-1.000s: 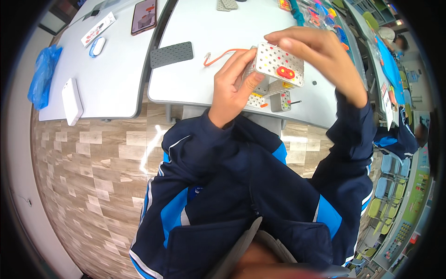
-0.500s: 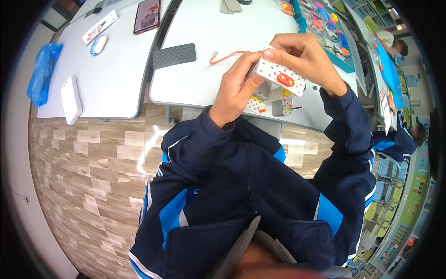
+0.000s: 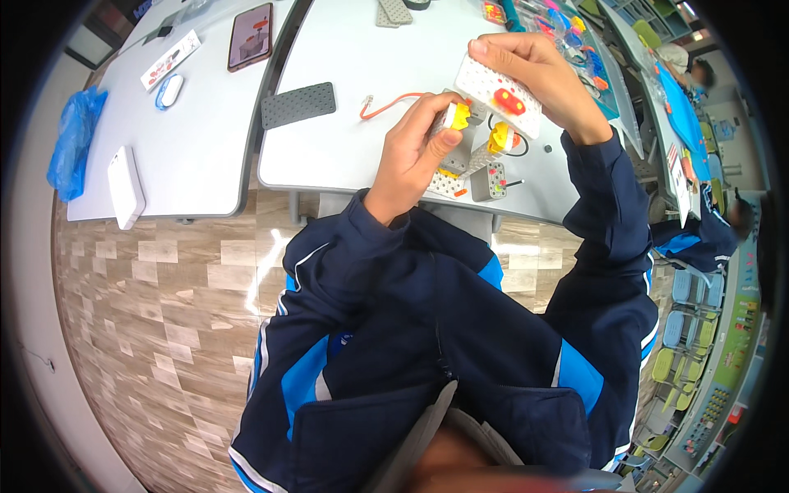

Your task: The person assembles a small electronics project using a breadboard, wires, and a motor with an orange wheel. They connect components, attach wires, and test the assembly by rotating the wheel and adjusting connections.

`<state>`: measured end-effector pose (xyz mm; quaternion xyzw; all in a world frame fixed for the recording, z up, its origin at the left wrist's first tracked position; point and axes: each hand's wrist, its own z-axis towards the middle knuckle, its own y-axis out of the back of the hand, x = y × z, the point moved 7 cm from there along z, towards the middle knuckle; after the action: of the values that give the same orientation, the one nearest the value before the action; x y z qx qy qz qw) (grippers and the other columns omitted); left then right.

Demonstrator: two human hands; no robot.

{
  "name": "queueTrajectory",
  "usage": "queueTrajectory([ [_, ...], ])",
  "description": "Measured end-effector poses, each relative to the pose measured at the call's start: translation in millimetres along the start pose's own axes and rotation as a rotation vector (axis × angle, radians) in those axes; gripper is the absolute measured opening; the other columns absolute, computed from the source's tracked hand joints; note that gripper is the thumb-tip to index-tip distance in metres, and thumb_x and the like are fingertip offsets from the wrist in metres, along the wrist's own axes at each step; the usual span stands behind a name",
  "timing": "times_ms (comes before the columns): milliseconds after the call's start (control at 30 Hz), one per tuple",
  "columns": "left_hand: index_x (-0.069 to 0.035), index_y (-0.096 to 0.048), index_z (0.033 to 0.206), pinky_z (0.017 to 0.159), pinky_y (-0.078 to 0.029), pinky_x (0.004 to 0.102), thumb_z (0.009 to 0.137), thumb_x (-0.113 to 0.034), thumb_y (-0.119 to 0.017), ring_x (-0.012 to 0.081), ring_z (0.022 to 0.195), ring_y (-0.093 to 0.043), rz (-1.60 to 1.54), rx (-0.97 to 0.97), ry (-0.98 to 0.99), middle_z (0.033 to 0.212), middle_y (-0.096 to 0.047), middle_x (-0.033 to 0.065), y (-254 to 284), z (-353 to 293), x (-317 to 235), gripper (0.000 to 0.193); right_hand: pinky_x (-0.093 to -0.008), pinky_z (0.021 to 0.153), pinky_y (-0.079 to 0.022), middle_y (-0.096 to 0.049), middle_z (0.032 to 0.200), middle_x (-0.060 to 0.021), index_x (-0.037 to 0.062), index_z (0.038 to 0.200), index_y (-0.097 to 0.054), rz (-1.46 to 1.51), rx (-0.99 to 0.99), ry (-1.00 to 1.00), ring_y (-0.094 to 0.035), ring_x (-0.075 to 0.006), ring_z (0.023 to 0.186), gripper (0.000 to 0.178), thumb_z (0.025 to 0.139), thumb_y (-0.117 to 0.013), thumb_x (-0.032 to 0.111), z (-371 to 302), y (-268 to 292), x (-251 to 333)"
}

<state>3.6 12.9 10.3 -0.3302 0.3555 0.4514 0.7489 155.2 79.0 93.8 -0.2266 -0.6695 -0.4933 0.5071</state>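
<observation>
My right hand (image 3: 538, 76) is closed on a white perforated plate (image 3: 483, 80), thumb on top at its upper left corner. A red oval piece (image 3: 509, 102) sits on that plate. Closed around a grey building-block assembly (image 3: 457, 151) is my left hand (image 3: 411, 152), its thumb beside a yellow connector (image 3: 461, 116). Between the plate and the assembly there is a gap. A second yellow connector (image 3: 499, 138) shows just under the plate's lower edge. Partly hidden, a grey block (image 3: 488, 182) with coloured dots and a dark rod stands near the table's front edge.
An orange cable (image 3: 383, 103) and a dark grey perforated plate (image 3: 299, 104) lie to the left. At the back right stands a teal tray (image 3: 606, 108) of colourful parts. The left table bears a phone (image 3: 251, 37), a white box (image 3: 126, 187) and a blue bag (image 3: 76, 144).
My right hand has lifted the white plate up and away from the assembly in my left hand. The yellow connectors beneath have come into view.
</observation>
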Motion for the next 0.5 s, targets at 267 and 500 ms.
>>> queueTrajectory([
  [267, 0.003, -0.058, 0.127, 0.101, -0.043, 0.0297, 0.104, -0.024, -0.064, 0.0179, 0.111, -0.058, -0.091, 0.021, -0.013, 0.119, -0.062, 0.0109, -3.4, 1.5, -5.9, 0.036, -0.0179, 0.053, -0.038, -0.070, 0.098, -0.0015, 0.0047, 0.124, -0.071, 0.168, 0.090, -0.041, -0.055, -0.0018, 0.066, 0.043, 0.107, -0.056, 0.040, -16.8, -7.9, 5.0],
  [500, 0.001, -0.053, 0.137, 0.098, -0.047, 0.0317, 0.107, -0.027, -0.057, 0.0181, 0.114, -0.060, -0.044, 0.038, 0.007, 0.126, -0.059, 0.0106, -5.1, -0.4, -7.6, 0.042, -0.0252, 0.091, -0.057, -0.066, 0.134, -0.0147, -0.0020, 0.138, -0.060, 0.318, 0.052, -0.052, -0.066, -0.0173, 0.120, 0.081, 0.097, -0.056, 0.067, -32.1, -17.1, 1.5],
])
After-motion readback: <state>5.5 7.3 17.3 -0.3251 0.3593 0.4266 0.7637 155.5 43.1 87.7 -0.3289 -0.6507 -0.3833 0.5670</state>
